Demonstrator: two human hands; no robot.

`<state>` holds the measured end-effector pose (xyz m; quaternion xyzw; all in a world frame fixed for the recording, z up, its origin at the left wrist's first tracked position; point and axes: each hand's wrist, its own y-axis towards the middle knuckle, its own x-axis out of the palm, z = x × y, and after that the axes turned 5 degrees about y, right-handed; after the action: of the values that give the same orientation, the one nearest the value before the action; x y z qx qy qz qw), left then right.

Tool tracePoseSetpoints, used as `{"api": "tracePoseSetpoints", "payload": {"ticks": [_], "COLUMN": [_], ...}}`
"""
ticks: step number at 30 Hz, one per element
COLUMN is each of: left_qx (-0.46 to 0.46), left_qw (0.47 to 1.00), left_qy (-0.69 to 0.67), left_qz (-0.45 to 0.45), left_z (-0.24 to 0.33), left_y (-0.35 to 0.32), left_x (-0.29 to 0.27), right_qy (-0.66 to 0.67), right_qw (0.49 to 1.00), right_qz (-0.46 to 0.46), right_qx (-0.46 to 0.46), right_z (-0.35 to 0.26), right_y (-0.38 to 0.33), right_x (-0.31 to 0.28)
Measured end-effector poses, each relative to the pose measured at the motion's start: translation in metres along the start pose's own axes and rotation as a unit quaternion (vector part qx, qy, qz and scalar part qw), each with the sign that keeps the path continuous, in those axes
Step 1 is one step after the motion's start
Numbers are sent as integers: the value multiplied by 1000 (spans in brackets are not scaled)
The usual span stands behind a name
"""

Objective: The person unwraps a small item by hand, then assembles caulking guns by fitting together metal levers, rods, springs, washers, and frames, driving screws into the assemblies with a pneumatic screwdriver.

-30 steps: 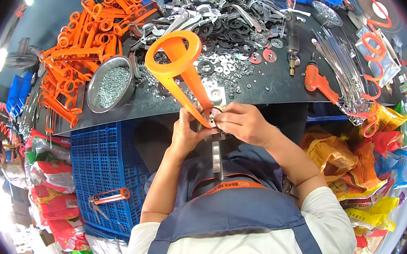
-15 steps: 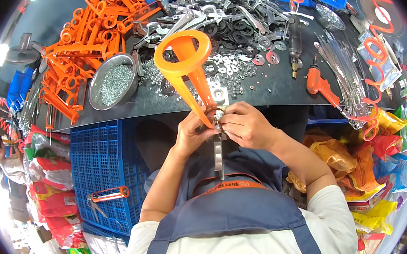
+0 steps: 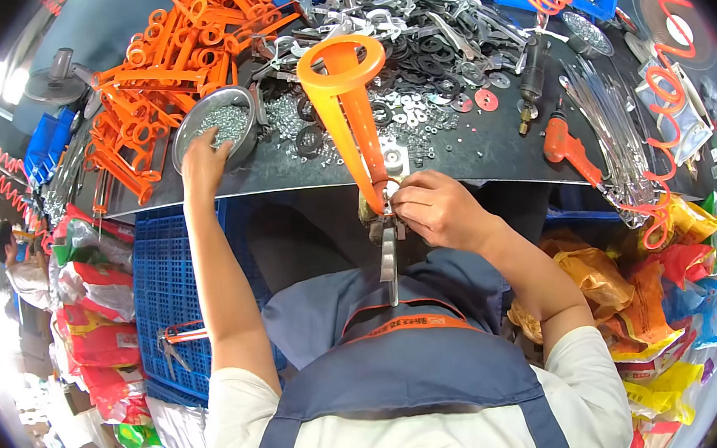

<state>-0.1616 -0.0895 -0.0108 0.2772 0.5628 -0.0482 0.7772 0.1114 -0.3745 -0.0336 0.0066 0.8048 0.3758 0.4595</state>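
An orange caulking gun frame [image 3: 339, 98] stands with its ring end up over the table edge. A grey metal handle [image 3: 389, 260] hangs from its lower end. My right hand [image 3: 438, 210] is closed around that lower end, fingers pressed together; small parts beneath the fingertips are hidden. At the left, my left hand [image 3: 202, 165] reaches into a round metal bowl [image 3: 182, 147] of small shiny metal pieces, thumb and fingers slightly apart. Whether the fingertips touch a piece cannot be made out. A small metal fixture [image 3: 395, 154] sits at the table edge behind the frame.
Orange frames [image 3: 137, 85] heap at the far left, with grey metal levers [image 3: 408, 6] and black rings behind the middle. An orange-handled air driver [image 3: 564, 150], another driver [image 3: 534, 72] and metal rods [image 3: 606, 125] lie right. Blue crates [image 3: 163, 284] stand below left.
My left hand has let go of the frame's lower end and moved left and away into the metal bowl. My right hand has stayed at the frame. The whole view has shifted slightly.
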Motion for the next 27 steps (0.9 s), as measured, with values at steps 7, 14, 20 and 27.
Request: {"api": "tracePoseSetpoints", "payload": {"ticks": [7,14,20,27], "left_qx": [-32,-112,-327,-250], "left_qw": [935,934,673,599], "left_qy": [-176,-335,-660,-760], "left_qz": [-306,-61,-60,-38], "left_z": [-9,-35,-14,-62], "left_y": [37,39,45,44], "left_x": [10,26,-5,9], "right_qy": [0,58,94,120], "right_qw": [1000,998,995,990], "right_qz": [-19,-26,13,51], "right_qx": [7,23,29,62], "right_z": [1,3,7,8], "right_y": [-1,3,0,-6], "right_x": [-4,-9,-9,-16]}}
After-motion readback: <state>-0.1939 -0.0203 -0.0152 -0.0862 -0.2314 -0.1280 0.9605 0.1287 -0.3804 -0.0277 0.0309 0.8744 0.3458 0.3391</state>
